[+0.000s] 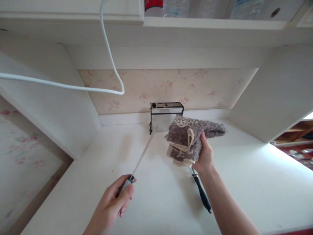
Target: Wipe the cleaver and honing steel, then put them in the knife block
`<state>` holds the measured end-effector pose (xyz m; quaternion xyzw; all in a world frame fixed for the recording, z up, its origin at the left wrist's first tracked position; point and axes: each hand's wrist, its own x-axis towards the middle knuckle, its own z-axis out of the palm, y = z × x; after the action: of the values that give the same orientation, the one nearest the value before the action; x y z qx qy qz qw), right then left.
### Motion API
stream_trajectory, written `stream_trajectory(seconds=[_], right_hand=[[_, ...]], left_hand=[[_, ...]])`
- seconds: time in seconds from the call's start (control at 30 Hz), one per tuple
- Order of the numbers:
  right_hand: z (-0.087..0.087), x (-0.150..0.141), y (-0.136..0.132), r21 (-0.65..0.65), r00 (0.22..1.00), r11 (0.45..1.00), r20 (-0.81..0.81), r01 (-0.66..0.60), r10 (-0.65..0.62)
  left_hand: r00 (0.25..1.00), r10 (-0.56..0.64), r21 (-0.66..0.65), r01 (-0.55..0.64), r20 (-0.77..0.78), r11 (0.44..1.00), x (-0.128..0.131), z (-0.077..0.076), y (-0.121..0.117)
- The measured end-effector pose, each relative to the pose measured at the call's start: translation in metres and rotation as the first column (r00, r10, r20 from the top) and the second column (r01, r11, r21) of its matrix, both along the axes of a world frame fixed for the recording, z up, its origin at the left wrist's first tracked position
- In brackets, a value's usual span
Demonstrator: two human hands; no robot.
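My left hand (pixel 114 202) is closed around the handle of a long thin knife (pixel 144 151), whose blade points up and away toward a black metal knife rack (pixel 166 109) at the back wall. My right hand (pixel 205 155) grips a folded grey and cream cloth (pixel 188 138), held above the white counter (pixel 244 182). A second tool with a black handle (pixel 202 194) lies on the counter below my right wrist; its blade end is hidden under the cloth.
A white cable (pixel 107 52) loops down from the upper shelf at the left. White cabinet walls close in both sides of the counter. Bottles and a red-capped container (pixel 153 6) stand on the shelf above. Floral wallpaper covers the back wall.
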<state>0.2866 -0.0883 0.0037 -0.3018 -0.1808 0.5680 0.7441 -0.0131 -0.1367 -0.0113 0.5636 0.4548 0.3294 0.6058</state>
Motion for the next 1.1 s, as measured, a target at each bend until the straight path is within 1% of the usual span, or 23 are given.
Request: stream_trajectory(seconds=[0.03, 0.1, 0.13, 0.17, 0.2, 0.23, 0.3, 0.37, 0.4, 0.43, 0.47, 0.5, 0.6, 0.67, 0.7, 0.8, 0.9, 0.93, 0.97, 1.0, 1.03, 1.07, 1.1], right_hand=[[-0.005, -0.007, -0.008, -0.015, 0.999, 0.999, -0.010, -0.046, 0.046], [-0.015, -0.029, -0.023, -0.047, 0.987, 0.986, -0.032, -0.162, 0.160], [-0.018, -0.043, -0.030, -0.059, 0.974, 0.973, -0.041, -0.225, 0.222], [-0.020, -0.058, -0.034, -0.068, 0.961, 0.959, -0.044, -0.275, 0.272], [-0.021, -0.073, -0.038, -0.080, 0.954, 0.951, -0.035, -0.300, 0.298], [-0.020, -0.086, -0.039, -0.096, 0.957, 0.952, -0.010, -0.289, 0.290], [-0.019, -0.106, -0.038, -0.136, 0.974, 0.968, 0.060, -0.210, 0.220], [-0.018, -0.114, -0.034, -0.172, 0.986, 0.979, 0.105, -0.110, 0.129], [-0.019, -0.114, -0.032, -0.186, 0.990, 0.980, 0.107, -0.073, 0.094], [-0.019, -0.111, -0.029, -0.195, 0.993, 0.980, 0.098, -0.040, 0.060], [-0.020, -0.107, -0.026, -0.200, 0.996, 0.980, 0.083, -0.012, 0.030], [-0.021, -0.101, -0.022, -0.204, 0.998, 0.979, 0.067, 0.008, 0.006], [-0.021, -0.081, -0.010, -0.216, 0.998, 0.975, 0.031, 0.053, -0.047], [-0.019, -0.068, 0.000, -0.237, 0.996, 0.968, 0.016, 0.085, -0.084], [-0.018, -0.061, 0.004, -0.250, 0.994, 0.963, 0.013, 0.104, -0.104], [-0.012, -0.043, 0.017, -0.266, 0.988, 0.952, 0.026, 0.153, -0.152], [-0.003, -0.020, 0.024, -0.218, 0.984, 0.960, 0.015, 0.176, -0.177], [0.000, -0.011, 0.025, -0.182, 0.986, 0.969, 0.008, 0.167, -0.168], [0.003, -0.002, 0.025, -0.141, 0.987, 0.977, 0.008, 0.157, -0.158], [0.006, 0.007, 0.024, -0.097, 0.989, 0.984, 0.016, 0.151, -0.150], [0.007, 0.014, 0.021, -0.056, 0.989, 0.987, 0.029, 0.149, -0.148], [0.008, 0.020, 0.018, -0.022, 0.987, 0.988, 0.043, 0.153, -0.152], [0.007, 0.022, 0.014, -0.002, 0.987, 0.988, 0.052, 0.155, -0.155]], left_hand=[[0.996, 0.044, 0.082, -0.038, -0.077, 0.996, 0.005, 0.002, 0.001], [0.964, 0.139, 0.248, -0.081, -0.225, 0.965, 0.021, 0.002, 0.003], [0.941, 0.186, 0.339, -0.084, -0.282, 0.937, 0.031, 0.000, 0.003], [0.917, 0.220, 0.430, -0.060, -0.332, 0.901, 0.041, -0.004, 0.003], [0.889, 0.257, 0.521, -0.024, -0.380, 0.853, 0.050, -0.010, 0.001], [0.854, 0.299, 0.605, 0.023, -0.426, 0.796, 0.058, -0.017, -0.001], [0.768, 0.403, 0.738, 0.131, -0.498, 0.662, 0.070, -0.033, -0.006], [0.703, 0.506, 0.827, 0.215, -0.501, 0.520, 0.076, -0.047, -0.010], [0.689, 0.537, 0.853, 0.243, -0.487, 0.461, 0.077, -0.052, -0.012], [0.685, 0.548, 0.866, 0.270, -0.479, 0.421, 0.077, -0.055, -0.013], [0.684, 0.549, 0.870, 0.290, -0.480, 0.399, 0.076, -0.057, -0.013], [0.682, 0.545, 0.867, 0.305, -0.487, 0.393, 0.075, -0.057, -0.014], [0.669, 0.540, 0.854, 0.322, -0.511, 0.408, 0.069, -0.054, -0.015], [0.682, 0.538, 0.860, 0.303, -0.496, 0.410, 0.064, -0.052, -0.017], [0.691, 0.529, 0.860, 0.289, -0.492, 0.422, 0.060, -0.053, -0.018], [0.713, 0.485, 0.829, 0.247, -0.506, 0.502, 0.046, -0.057, -0.021], [0.733, 0.430, 0.780, 0.217, -0.527, 0.587, 0.029, -0.062, -0.024], [0.752, 0.415, 0.767, 0.182, -0.512, 0.615, 0.025, -0.063, -0.025], [0.777, 0.406, 0.749, 0.123, -0.481, 0.651, 0.021, -0.062, -0.027], [0.808, 0.403, 0.720, 0.036, -0.429, 0.694, 0.019, -0.060, -0.029], [0.841, 0.403, 0.666, -0.070, -0.361, 0.743, 0.018, -0.056, -0.030], [0.871, 0.402, 0.578, -0.180, -0.283, 0.796, 0.017, -0.052, -0.031], [0.897, 0.396, 0.458, -0.273, -0.197, 0.846, 0.017, -0.046, -0.031]])
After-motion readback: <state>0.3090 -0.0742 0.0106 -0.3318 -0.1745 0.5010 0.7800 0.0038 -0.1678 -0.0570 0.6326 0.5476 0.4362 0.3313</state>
